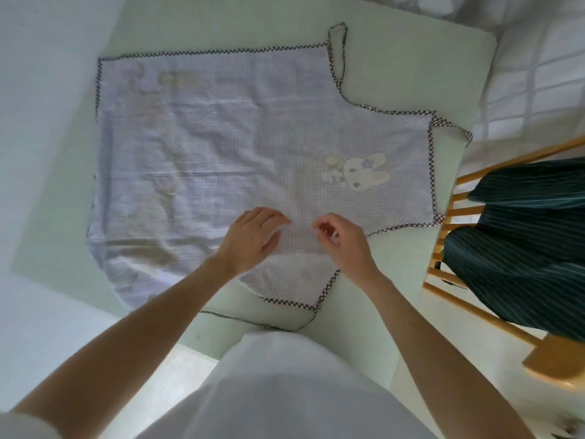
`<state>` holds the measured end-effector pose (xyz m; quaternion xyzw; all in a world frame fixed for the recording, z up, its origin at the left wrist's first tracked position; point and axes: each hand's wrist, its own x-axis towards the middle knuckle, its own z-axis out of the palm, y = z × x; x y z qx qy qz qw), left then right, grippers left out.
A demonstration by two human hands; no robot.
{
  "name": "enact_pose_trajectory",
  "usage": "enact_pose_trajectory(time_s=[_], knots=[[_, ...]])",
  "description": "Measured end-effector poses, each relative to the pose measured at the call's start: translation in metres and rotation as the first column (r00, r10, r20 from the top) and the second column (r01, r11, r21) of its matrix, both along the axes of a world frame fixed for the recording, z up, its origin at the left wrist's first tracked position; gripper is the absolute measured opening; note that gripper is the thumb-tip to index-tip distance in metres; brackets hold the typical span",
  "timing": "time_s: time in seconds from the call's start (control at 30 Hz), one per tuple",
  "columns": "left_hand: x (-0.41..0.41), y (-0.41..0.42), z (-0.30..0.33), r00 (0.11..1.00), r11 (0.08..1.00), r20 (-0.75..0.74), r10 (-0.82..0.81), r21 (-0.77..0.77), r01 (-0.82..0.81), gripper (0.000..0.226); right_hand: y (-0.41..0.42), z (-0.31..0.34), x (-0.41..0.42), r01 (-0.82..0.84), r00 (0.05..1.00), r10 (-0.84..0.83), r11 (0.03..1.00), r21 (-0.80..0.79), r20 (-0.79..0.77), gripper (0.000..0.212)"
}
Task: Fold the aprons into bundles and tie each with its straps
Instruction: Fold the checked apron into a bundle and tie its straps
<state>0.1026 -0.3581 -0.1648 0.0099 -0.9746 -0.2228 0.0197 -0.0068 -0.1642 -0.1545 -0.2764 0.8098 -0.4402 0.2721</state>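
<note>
A pale lilac checked apron (221, 147) with dark checked trim lies spread flat on a pale green table (395, 58). A white rabbit patch (361, 172) sits on its bib, which points right. One waist strap (337, 42) loops at the far edge and another strap (253, 321) trails along the near edge. My left hand (253, 239) hovers over the apron's near side with its fingers relaxed. Close beside it, my right hand (343, 242) has loosely curled fingers and nothing visible between them.
A wooden slatted chair (456, 280) stands at the right with dark striped cloth (522, 264) draped over it. White floor (47, 90) surrounds the table on the left. My white garment (285, 391) fills the lower middle.
</note>
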Motion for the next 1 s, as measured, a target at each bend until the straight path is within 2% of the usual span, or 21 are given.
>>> enact_pose_trajectory(time_s=[0.07,0.13,0.23,0.3,0.4,0.43,0.5,0.57,0.7,0.77,0.9,1.0], knots=[[0.037,-0.002,0.001,0.995,0.997,-0.048,-0.083,-0.012,0.082,0.020,-0.005,-0.003,0.046,-0.099,0.995,0.098,0.995,0.028,0.024,0.007],[0.067,-0.003,0.002,0.991,0.994,-0.084,-0.108,0.013,0.110,0.015,-0.005,-0.009,0.077,-0.180,0.981,0.185,0.981,0.075,-0.055,0.010],[0.113,-0.008,-0.001,0.993,0.995,-0.061,-0.102,0.012,0.103,0.016,-0.003,-0.021,0.114,-0.271,0.878,0.381,0.894,0.357,-0.289,0.040],[0.140,-0.010,-0.009,0.998,0.999,0.046,-0.037,-0.035,0.039,0.028,-0.002,-0.025,0.127,-0.258,0.831,0.432,0.858,0.445,-0.351,0.045],[0.157,-0.012,-0.015,0.973,0.992,0.225,0.050,-0.128,-0.021,0.050,-0.001,-0.026,0.127,-0.247,0.793,0.435,0.869,0.428,-0.426,0.029],[0.157,-0.012,-0.015,0.968,0.991,0.241,0.069,-0.132,-0.038,0.053,-0.002,-0.025,0.126,-0.256,0.788,0.436,0.874,0.413,-0.434,0.022],[0.158,-0.011,-0.015,0.969,0.989,0.223,0.107,-0.125,-0.081,0.055,-0.002,-0.014,0.127,-0.251,0.852,0.375,0.905,0.344,-0.365,0.008],[0.157,-0.012,-0.015,0.968,0.983,0.194,0.161,-0.118,-0.140,0.052,-0.001,0.000,0.126,-0.213,0.913,0.302,0.926,0.313,-0.273,0.010],[0.156,-0.023,-0.016,0.958,0.968,0.174,0.226,-0.151,-0.201,0.035,0.004,0.020,0.116,-0.129,0.928,0.203,0.961,0.243,-0.312,0.005],[0.159,-0.029,-0.013,0.960,0.971,0.161,0.230,-0.106,-0.215,0.037,0.005,0.027,0.108,-0.126,0.913,0.220,0.953,0.275,-0.344,0.012],[0.182,-0.043,-0.003,0.957,0.959,0.065,0.283,-0.038,-0.281,0.056,0.015,0.023,0.101,-0.086,0.791,0.305,0.914,0.397,-0.530,0.030],[0.208,-0.056,0.002,0.936,0.936,0.041,0.350,-0.038,-0.349,0.044,0.027,0.013,0.107,0.099,0.835,0.119,0.928,0.358,-0.538,0.016]])
